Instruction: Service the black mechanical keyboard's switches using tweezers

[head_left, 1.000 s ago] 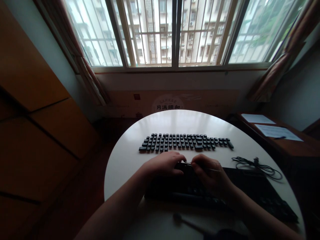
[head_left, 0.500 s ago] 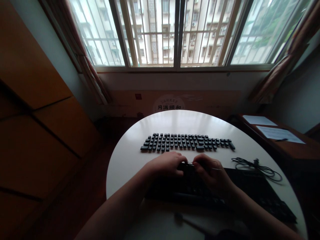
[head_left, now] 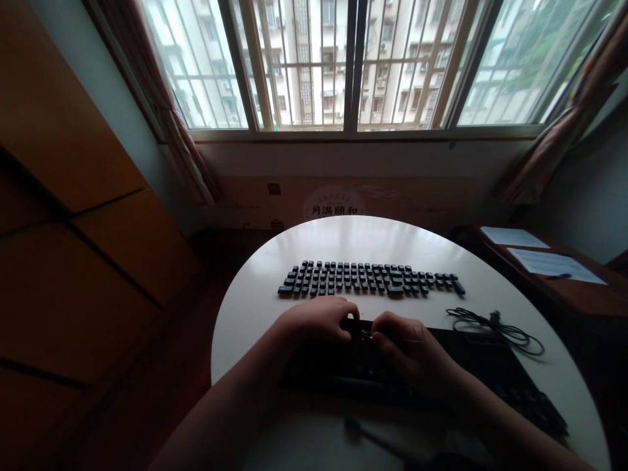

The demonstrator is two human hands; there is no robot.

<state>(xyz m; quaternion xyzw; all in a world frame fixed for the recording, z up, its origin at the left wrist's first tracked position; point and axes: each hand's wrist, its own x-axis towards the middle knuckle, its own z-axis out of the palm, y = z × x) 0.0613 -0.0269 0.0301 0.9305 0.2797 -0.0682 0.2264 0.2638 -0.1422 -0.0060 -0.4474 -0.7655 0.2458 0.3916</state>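
Observation:
A black keyboard lies on the round white table under both my hands. My right hand is closed in a pinch, and a small shiny wire keycap puller sticks out from its fingertips, low over the keyboard's upper part. My left hand rests at the keyboard's upper left, thumb and forefinger apart, with nothing visible between them. Beyond the hands, loose black keycaps stand in rows on the table. Shadow hides most of the keyboard's keys.
The keyboard's coiled cable lies at the right of the round table. Near the front edge is a dark brush-like tool, partly in shadow. A brown side table with papers and a pen stands at the right, a cabinet at the left.
The wire puller has come down towards the keyboard with my right hand, which moved slightly left. My left fingertips, close to the wire before, are now farther from it. The view has shifted slightly.

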